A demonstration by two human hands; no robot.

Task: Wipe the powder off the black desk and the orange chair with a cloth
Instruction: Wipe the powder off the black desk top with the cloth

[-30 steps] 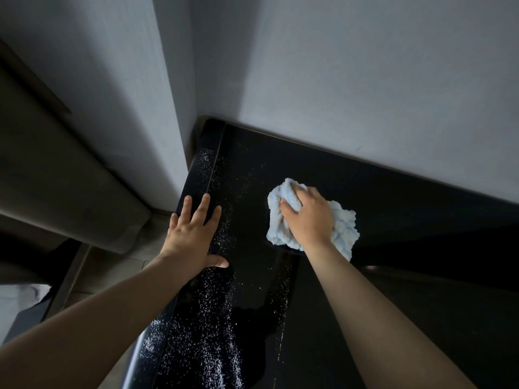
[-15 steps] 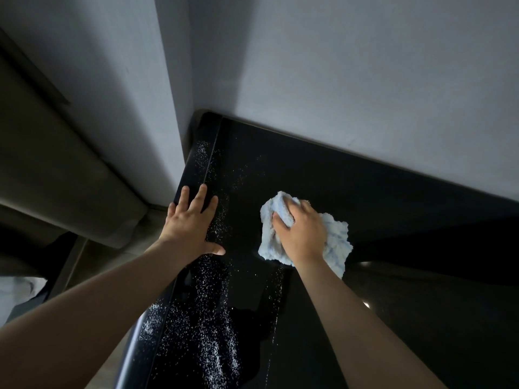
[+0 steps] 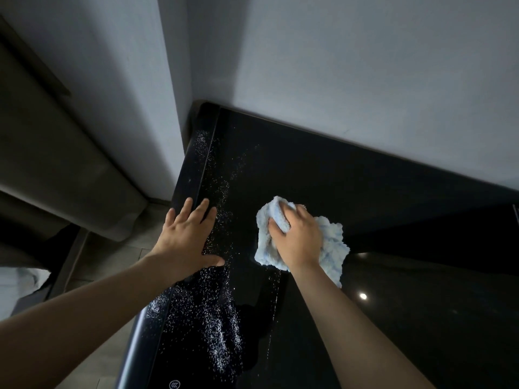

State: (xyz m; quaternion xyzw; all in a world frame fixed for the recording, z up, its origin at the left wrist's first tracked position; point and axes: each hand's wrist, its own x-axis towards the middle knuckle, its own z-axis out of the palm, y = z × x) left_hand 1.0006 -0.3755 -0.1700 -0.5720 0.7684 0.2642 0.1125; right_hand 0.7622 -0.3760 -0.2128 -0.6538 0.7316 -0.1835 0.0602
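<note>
powder (image 3: 213, 327) lies at seven to eight o'clock from the cloth (image 3: 331, 248)

head view: the right hand (image 3: 297, 240) sits on top of the pale blue cloth, fingers curled over its bunched far edge, gripping it and pressing it onto the black desk (image 3: 393, 214). the left hand (image 3: 185, 237) lies flat with straight fingers, holding nothing, resting on the desk's left edge at nine o'clock from the cloth. the white specks run in a long band along that edge. its long axis goes from eleven o'clock by the wall (image 3: 365, 80) down to seven o'clock near the viewer, and it is thickest just below the left hand. a thin line of specks also trails at six o'clock under the cloth. the next stroke likely has to sweep left and toward the viewer, and the left hand sits across that band. the orange chair is not in view.
</note>
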